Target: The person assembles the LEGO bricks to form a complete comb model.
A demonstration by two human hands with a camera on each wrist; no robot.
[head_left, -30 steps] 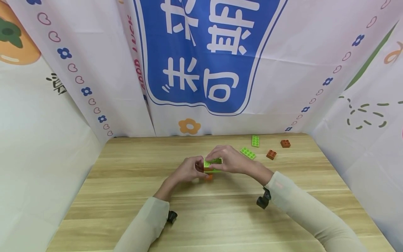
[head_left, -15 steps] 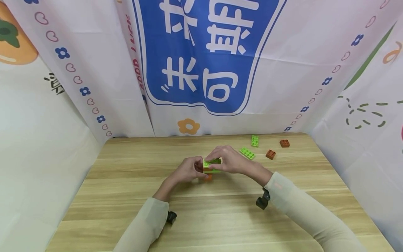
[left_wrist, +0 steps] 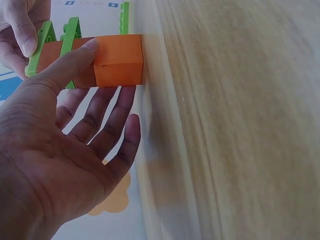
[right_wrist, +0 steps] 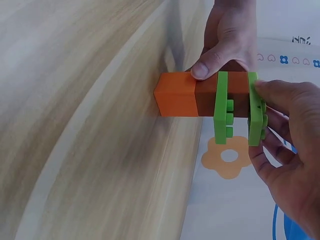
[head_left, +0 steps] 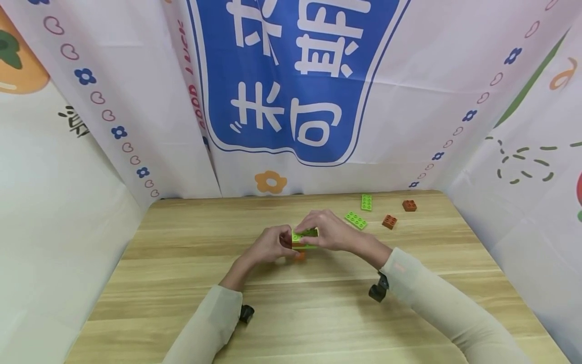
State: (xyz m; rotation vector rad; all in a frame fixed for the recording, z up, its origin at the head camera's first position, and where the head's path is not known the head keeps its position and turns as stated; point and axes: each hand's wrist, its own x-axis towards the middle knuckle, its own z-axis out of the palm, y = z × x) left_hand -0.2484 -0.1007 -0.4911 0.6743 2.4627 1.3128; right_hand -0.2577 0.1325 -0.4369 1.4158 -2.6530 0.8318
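A small stack of toy building bricks stands on the wooden table between the two hands. At its base is an orange brick [right_wrist: 177,95], followed by a brown brick [right_wrist: 206,95], a green plate [right_wrist: 220,112], another brown brick [right_wrist: 238,95] and a top green plate [right_wrist: 255,120]. Both plates jut out toward the right side, studs up. My left hand [head_left: 268,245] holds the lower stack, thumb across the bricks near the orange one and fingers behind. With thumb and fingers, my right hand [head_left: 329,231] pinches the top green plate, partly covering it in the head view.
Two loose green plates, one farther back [head_left: 366,202] and one nearer [head_left: 355,220], lie right of the stack. Beyond them are two brown bricks, one near [head_left: 389,221] and one far [head_left: 409,205]. A printed cloth [head_left: 254,172] hangs along the table's back edge.
Both hands keep their hold on the stack with hardly any movement. The whole head view has shifted slightly.
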